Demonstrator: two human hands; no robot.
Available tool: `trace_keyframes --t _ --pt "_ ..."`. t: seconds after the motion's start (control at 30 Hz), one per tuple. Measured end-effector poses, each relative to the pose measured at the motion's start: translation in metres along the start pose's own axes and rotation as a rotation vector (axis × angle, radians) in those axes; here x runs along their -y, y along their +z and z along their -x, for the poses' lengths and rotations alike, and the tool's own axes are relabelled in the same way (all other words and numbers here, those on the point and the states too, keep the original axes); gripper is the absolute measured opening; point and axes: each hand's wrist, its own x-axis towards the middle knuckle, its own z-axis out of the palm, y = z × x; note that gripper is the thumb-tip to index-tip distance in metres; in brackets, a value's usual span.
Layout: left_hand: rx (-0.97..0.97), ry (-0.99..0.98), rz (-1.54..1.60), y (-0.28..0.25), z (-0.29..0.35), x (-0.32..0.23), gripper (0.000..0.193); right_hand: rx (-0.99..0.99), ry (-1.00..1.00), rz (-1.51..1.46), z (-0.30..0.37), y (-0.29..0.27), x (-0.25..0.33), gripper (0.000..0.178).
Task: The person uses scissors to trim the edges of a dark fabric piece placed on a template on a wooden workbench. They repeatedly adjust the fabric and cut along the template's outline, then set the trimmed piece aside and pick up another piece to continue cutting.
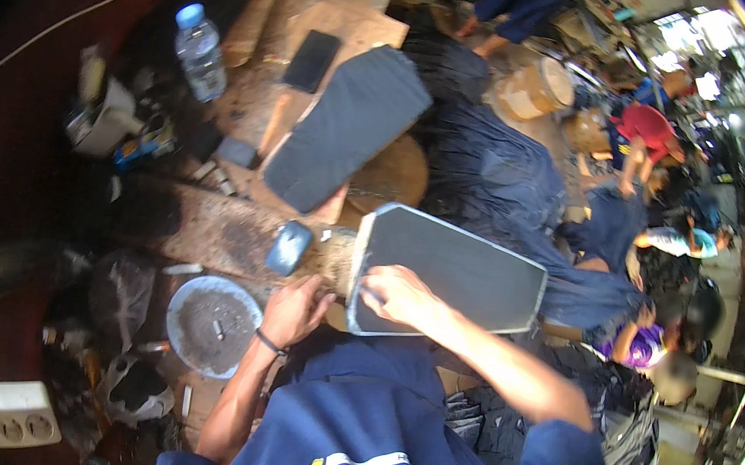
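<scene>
A dark flat panel [461, 272] with pale bluish edges and cut-off corners lies in front of me, over my lap. My right hand [397, 294] rests on its left end with the fingers curled in; anything they pinch is too small to make out. Left of the panel, my left hand [294, 314] lies at the edge of the wooden bench [231, 237], fingers loosely bent and a little apart, with nothing visible in them. Just beyond it sits a rounded blue-grey block [289, 248].
A larger black padded piece [349, 126] lies on the bench beside a phone [311, 61]. A water bottle [200, 53] and a round ash-filled dish [214, 325] stand to the left. Dark cloth [503, 170] is heaped beyond the panel. Other people work at the right.
</scene>
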Motion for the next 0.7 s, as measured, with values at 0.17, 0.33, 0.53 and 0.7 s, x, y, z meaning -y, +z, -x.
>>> trace_keyframes --t 0.17,0.33,0.53,0.7 --pt "0.04 0.033 -0.01 -0.002 -0.003 -0.005 0.023 0.39 -0.158 0.463 -0.023 -0.021 0.008 0.014" --pt "-0.022 0.056 -0.04 -0.006 -0.001 -0.002 0.023 0.08 -0.056 0.141 -0.002 -0.017 0.002 0.018" --pt "0.018 -0.037 0.01 0.0 0.005 0.005 0.026 -0.469 0.718 -1.029 0.027 0.015 0.006 0.026" --pt "-0.05 0.054 -0.031 0.003 0.003 0.005 0.025 -0.593 0.842 -1.248 0.035 0.043 0.018 0.028"
